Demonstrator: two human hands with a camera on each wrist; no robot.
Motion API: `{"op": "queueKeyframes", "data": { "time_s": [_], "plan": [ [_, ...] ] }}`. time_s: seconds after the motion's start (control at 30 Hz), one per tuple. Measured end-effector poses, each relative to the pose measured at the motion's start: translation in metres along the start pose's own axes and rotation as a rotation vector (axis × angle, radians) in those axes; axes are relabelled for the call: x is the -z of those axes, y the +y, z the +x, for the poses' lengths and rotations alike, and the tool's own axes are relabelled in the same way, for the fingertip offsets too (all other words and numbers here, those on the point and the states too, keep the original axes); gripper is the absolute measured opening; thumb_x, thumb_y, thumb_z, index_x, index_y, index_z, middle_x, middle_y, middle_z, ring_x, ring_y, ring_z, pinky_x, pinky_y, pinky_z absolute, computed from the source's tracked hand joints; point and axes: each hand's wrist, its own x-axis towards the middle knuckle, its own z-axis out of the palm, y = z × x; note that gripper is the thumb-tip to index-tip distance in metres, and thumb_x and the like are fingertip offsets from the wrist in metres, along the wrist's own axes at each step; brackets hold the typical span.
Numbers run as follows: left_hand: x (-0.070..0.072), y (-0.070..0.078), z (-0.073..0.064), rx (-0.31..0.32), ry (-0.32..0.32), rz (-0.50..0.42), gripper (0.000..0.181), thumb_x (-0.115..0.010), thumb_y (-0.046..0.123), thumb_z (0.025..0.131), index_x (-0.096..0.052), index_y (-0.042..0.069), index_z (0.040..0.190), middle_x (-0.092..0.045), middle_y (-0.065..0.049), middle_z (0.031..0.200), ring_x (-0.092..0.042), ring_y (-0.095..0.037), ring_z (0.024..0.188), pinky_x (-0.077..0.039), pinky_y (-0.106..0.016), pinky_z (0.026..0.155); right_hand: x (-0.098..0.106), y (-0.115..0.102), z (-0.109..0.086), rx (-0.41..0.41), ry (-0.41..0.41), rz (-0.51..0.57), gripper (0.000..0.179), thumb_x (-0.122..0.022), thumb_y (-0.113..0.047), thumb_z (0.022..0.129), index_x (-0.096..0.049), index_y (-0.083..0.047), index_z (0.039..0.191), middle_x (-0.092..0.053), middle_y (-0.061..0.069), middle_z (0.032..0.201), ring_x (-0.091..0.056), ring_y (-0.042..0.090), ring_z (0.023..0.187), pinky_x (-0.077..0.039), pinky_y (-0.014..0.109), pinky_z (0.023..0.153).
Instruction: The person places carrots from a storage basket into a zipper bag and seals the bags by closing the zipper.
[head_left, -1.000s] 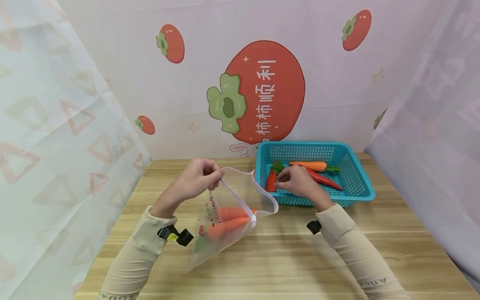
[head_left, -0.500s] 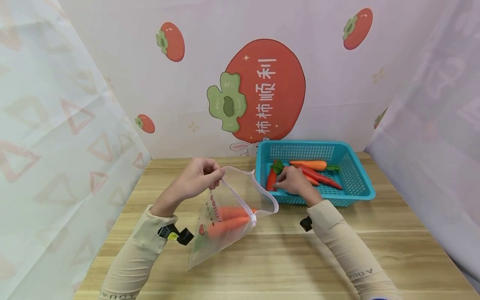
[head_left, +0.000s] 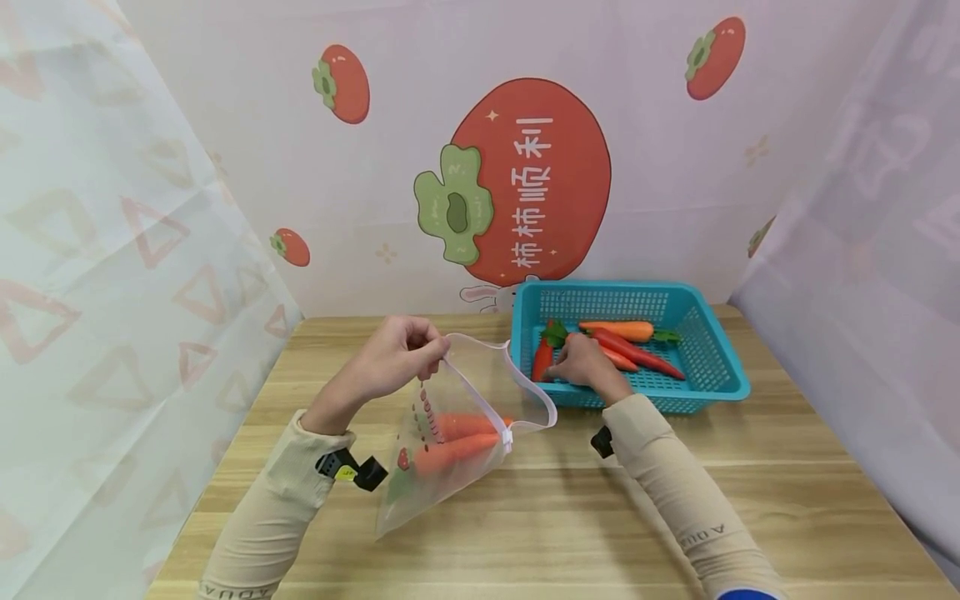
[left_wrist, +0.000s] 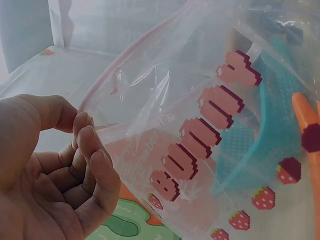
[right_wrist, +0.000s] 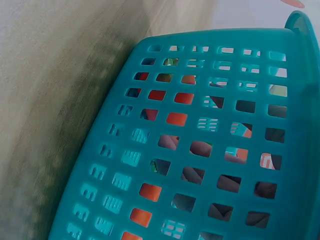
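Note:
My left hand (head_left: 401, 358) pinches the rim of a clear zip bag (head_left: 468, 379) and holds its mouth open. Carrots (head_left: 457, 452) lie inside the bag. Pink lettering and strawberries on the bag (left_wrist: 200, 135) show in the left wrist view, beside my left hand (left_wrist: 65, 165). My right hand (head_left: 585, 364) reaches into a blue-green basket (head_left: 723, 367), fingertips at a red, elongated vegetable (head_left: 543, 360) by its left wall. Whether they grip it is hidden. Through the basket holes, the right wrist view shows parts of my right hand (right_wrist: 201, 148).
The basket also holds an orange carrot (head_left: 630, 332) with green leaves, a long red chili pepper (head_left: 645, 357) and another carrot (head_left: 618, 361) partly under my right hand. All stands on a wooden table (head_left: 570, 517), with a printed cloth (head_left: 652, 192) behind.
My right hand has shifted left and slightly down in the basket, toward the red vegetable, uncovering more of the carrot beneath. My left hand and the bag have stayed nearly still.

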Motion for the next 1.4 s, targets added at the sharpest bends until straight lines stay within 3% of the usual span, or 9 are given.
{"op": "queueKeyframes", "data": {
  "time_s": [0.13,0.4,0.67,0.9,1.03,1.4],
  "plan": [
    [0.000,0.000,0.001,0.002,0.004,0.003,0.028,-0.063,0.014,0.103,-0.067,0.003,0.079,-0.057,0.000,0.063,-0.053,-0.013,0.057,-0.043,-0.024,0.053,-0.001,-0.003,0.004,-0.046,-0.004,0.002,0.057,-0.086,-0.026,0.089,-0.047,-0.016,0.048,-0.030,-0.004,0.048,-0.026,0.012,0.041,-0.024,0.026,0.044],
    [-0.001,0.000,0.000,0.005,-0.001,-0.008,0.029,-0.063,0.013,0.104,-0.066,-0.006,0.083,-0.057,-0.001,0.064,-0.052,-0.012,0.058,-0.042,-0.023,0.053,-0.005,-0.011,0.010,-0.123,-0.026,-0.041,0.056,-0.087,-0.031,0.088,-0.043,-0.016,0.057,-0.030,-0.003,0.052,-0.031,0.014,0.044,-0.030,0.026,0.047],
    [-0.001,0.000,0.001,0.003,0.001,0.000,0.027,-0.063,0.014,0.103,-0.067,0.001,0.080,-0.057,-0.002,0.063,-0.052,-0.012,0.057,-0.043,-0.023,0.053,-0.009,-0.016,0.016,-0.144,-0.047,-0.128,0.051,-0.087,-0.038,0.086,-0.048,-0.014,0.064,-0.036,-0.002,0.056,-0.042,0.016,0.052,-0.037,0.027,0.050],
    [0.000,-0.001,0.001,0.005,-0.002,-0.003,0.029,-0.063,0.014,0.104,-0.066,-0.007,0.083,-0.058,-0.002,0.064,-0.053,-0.013,0.058,-0.043,-0.023,0.053,-0.012,-0.017,0.017,-0.177,-0.074,-0.156,0.044,-0.085,-0.042,0.088,-0.058,-0.008,0.079,-0.047,0.002,0.068,-0.054,0.020,0.066,-0.044,0.028,0.057],
    [-0.001,-0.001,0.000,0.001,-0.001,-0.007,0.028,-0.063,0.014,0.104,-0.066,-0.004,0.082,-0.057,-0.002,0.064,-0.052,-0.010,0.058,-0.043,-0.023,0.053,-0.011,-0.018,0.016,-0.169,-0.074,-0.155,0.043,-0.083,-0.041,0.089,-0.062,-0.004,0.087,-0.052,0.005,0.074,-0.057,0.023,0.072,-0.048,0.029,0.062],
    [-0.001,-0.003,0.000,-0.002,-0.007,-0.019,0.029,-0.063,0.015,0.104,-0.066,-0.006,0.083,-0.057,-0.001,0.064,-0.053,-0.013,0.058,-0.042,-0.023,0.052,-0.006,-0.016,0.012,-0.220,-0.108,-0.122,0.037,-0.078,-0.034,0.093,-0.053,-0.008,0.085,-0.043,0.004,0.075,-0.052,0.023,0.071,-0.042,0.032,0.062]
  ]
}}
